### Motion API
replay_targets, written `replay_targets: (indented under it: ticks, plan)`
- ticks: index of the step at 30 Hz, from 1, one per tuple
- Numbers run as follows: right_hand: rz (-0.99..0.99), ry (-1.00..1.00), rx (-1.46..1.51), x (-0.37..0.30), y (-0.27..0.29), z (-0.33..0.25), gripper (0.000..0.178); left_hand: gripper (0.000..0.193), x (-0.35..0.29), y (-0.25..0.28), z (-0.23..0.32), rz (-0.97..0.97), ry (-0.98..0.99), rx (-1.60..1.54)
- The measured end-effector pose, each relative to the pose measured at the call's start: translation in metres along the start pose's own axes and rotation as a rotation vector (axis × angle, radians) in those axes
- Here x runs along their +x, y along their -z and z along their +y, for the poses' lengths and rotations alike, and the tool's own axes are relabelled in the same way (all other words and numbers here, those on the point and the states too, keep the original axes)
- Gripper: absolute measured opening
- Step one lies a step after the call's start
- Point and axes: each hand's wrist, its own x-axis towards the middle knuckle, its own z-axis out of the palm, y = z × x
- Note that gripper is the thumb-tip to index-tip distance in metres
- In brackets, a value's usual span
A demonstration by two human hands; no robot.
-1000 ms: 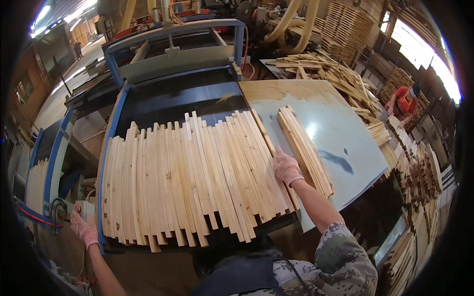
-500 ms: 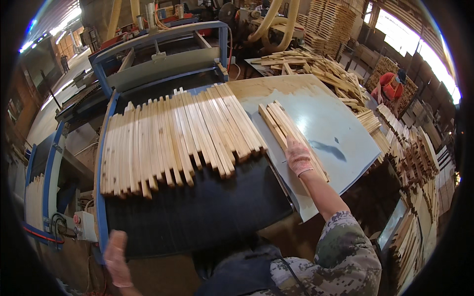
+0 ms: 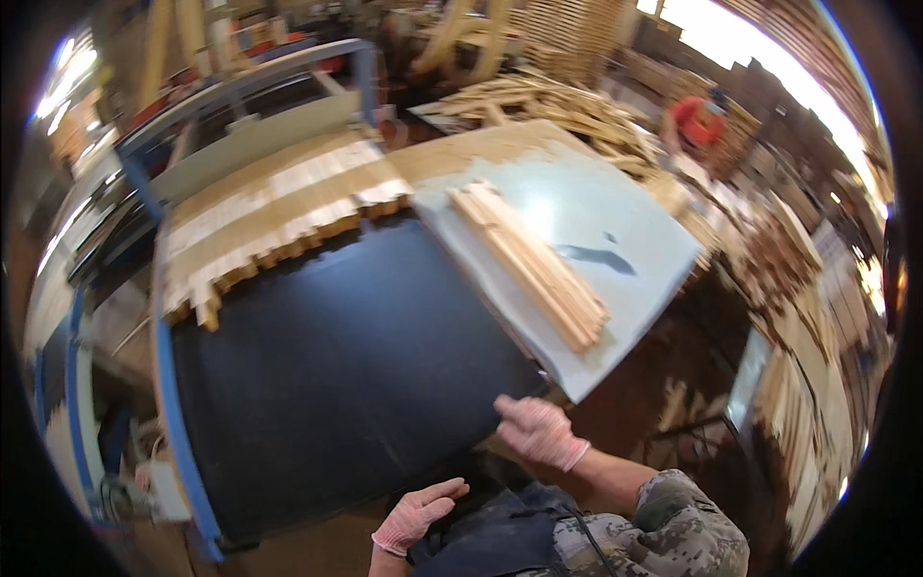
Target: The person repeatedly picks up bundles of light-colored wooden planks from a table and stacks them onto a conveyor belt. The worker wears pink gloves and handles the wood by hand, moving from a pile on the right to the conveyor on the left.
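Note:
My right hand (image 3: pixel 541 430), in a pale pink knit glove, hovers by the near right corner of the black conveyor belt (image 3: pixel 346 375). It is somewhat blurred; its fingers look loosely bent and a little apart, with nothing seen in them. My left hand (image 3: pixel 420 516), gloved alike, is at the belt's near edge, fingers stretched to the right and holding nothing. A small bundle of wooden strips (image 3: pixel 529 264) lies on the pale sheet-topped table (image 3: pixel 635 308) beyond my right hand. Side by side, many wooden strips (image 3: pixel 279 207) cover the belt's far end.
A blue machine frame (image 3: pixel 245 87) spans the belt's far end. Loose wood scraps (image 3: pixel 548 111) are heaped behind the table. At the far right, a person in red (image 3: pixel 700 120) is near stacked wood (image 3: pixel 784 250). A blue rail (image 3: pixel 173 423) edges the belt's left side.
The row of strips has travelled away along the belt toward the blue frame. My right hand has left the bundle and drawn back toward me. My left hand has moved right from the belt's left edge.

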Motion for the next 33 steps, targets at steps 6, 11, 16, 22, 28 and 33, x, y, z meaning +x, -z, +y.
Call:
replay_targets:
  ticks: [6,11,16,22,28,33]
  plan:
    - [-0.414,-0.636,0.072,-0.172,-0.036,0.113,0.055,0.05,0.079,-0.032,-0.03,-0.109,0.064,0.236]
    - [-0.298,-1.091,0.133,-0.323,-0.065,0.226,0.047,0.048,0.097,-0.096,-0.014,-0.082,0.209,0.266]
    - [-0.199,-1.362,0.181,-0.457,-0.133,0.305,0.047,0.048,0.15,-0.151,-0.036,-0.096,0.3,0.311]
    - [-0.315,-1.067,0.124,-0.54,-0.074,0.323,0.045,0.049,0.243,-0.276,-0.089,-0.412,0.023,0.735]
    - [-0.03,-1.395,0.32,-0.588,-0.009,0.382,0.045,0.051,0.322,-0.415,-0.138,-0.437,0.219,0.498]
    - [0.394,-1.568,0.489,-0.616,0.03,0.407,0.054,0.057,0.393,-0.494,-0.18,-0.572,0.385,0.585]
